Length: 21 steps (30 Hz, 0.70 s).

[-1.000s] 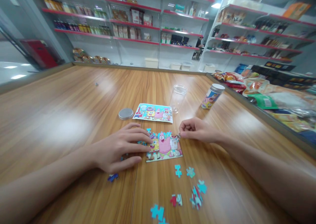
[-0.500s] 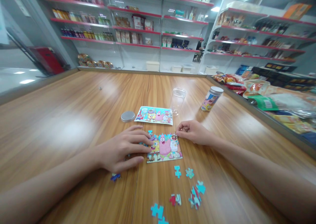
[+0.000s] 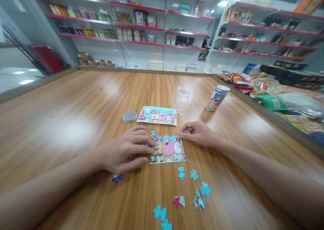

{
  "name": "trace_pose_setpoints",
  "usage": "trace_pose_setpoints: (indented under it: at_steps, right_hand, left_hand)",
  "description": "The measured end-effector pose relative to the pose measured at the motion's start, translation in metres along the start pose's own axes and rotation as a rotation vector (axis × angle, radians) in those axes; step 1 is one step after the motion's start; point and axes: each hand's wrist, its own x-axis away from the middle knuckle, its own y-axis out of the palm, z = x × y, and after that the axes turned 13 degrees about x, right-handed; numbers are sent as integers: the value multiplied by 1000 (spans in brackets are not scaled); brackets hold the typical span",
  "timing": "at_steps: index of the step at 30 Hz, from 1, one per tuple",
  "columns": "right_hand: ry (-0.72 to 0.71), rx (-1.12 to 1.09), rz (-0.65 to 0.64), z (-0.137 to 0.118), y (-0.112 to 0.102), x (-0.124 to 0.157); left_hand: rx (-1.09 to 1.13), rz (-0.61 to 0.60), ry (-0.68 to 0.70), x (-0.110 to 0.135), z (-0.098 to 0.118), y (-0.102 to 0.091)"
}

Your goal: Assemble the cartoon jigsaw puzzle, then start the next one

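Observation:
A partly joined jigsaw puzzle (image 3: 169, 149) with cartoon figures lies flat on the wooden table. My left hand (image 3: 126, 149) rests over its left side, fingers spread, covering some pieces. At the upper right corner of the puzzle, my right hand (image 3: 196, 132) has its fingers curled with the tips pressed together; whether a piece is between them is hidden. Just beyond lies a printed picture card (image 3: 157, 116) with the same figures. Loose puzzle pieces lie nearer to me, among them a blue one (image 3: 160, 212), a red and white one (image 3: 179, 201) and a snowflake-shaped one (image 3: 194, 174).
A clear jar (image 3: 182, 101) stands by the card, a silver lid (image 3: 130, 117) to the card's left. Farther right stands a printed canister (image 3: 217, 98) with a silver cap. Packaged goods (image 3: 273, 101) border the table's right edge. Stocked shelves (image 3: 139, 25) line the back; a person (image 3: 204, 47) is far off.
The whole view has shifted slightly, so things sit a little higher in the picture. Both hands keep nearly the same places at the puzzle.

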Motion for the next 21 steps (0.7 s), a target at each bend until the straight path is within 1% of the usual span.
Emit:
trace_pose_setpoints:
  at_steps: [11, 13, 16, 17, 18, 19, 21]
  right_hand:
    - [-50, 63, 48, 1, 2, 3]
    - [-81, 71, 102, -1, 2, 7]
    - [-159, 119, 281, -4, 2, 11]
    - [-193, 159, 322, -4, 2, 12]
    - [-228, 207, 324, -4, 2, 13]
    - [-259, 252, 293, -3, 2, 13]
    - [-308, 316, 190, -1, 2, 12]
  left_hand:
    - [0, 5, -12, 0, 2, 1]
    - [4, 7, -14, 0, 1, 1]
    - [11, 17, -6, -1, 1, 1]
    - [13, 18, -4, -1, 1, 1]
    - [15, 18, -4, -2, 1, 1]
    - [19, 14, -6, -2, 2, 2]
    - [48, 9, -13, -1, 1, 2]
